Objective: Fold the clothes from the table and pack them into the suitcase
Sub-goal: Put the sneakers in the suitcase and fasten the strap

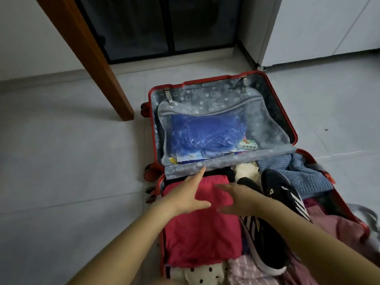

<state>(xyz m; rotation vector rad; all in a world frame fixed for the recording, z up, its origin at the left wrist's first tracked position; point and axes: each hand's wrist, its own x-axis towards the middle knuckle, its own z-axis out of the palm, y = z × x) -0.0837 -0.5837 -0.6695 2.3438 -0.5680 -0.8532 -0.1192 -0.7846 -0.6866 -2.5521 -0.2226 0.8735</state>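
- Over the near half of the open suitcase point(205, 93), which is lying on the floor, both hands are hanging above the folded red garment point(201, 239). The left hand point(185, 194) and right hand point(240, 200) are keeping their fingers straight and spread, gripping nothing. I cannot tell whether the palms are touching the cloth.
- That garment is lying in the left part of the near half, just beside the black sneakers point(267, 243). A polka-dot cloth point(201, 272) is showing at its near edge.
- As I am judging it, the load is sitting high, so pressing on one side alone is risking the fold opening or the garment sliding toward the shoes.
- One sneaker is lying sole-up among the clothes, so dirt could be rubbing off onto whatever is being packed against it.
- Pink clothes point(339, 225) are spilling toward the right rim, and loose cloth there is likely to be catching when the halves are closing.
- A blue plastic bag point(205, 134) is bulging in the far half's mesh pocket, which may be working against a clean close.
- Pale grey floor tiles point(61, 161), looking hard and smooth, are carrying the case.
- A wooden table leg point(98, 64) is standing just left of the far half, a dark glass door point(164, 27) is sitting behind, and a white cabinet point(329, 27) is standing at the right. The light is looking dim.
- With the tabletop lying out of view, I cannot tell how many clothes are waiting.
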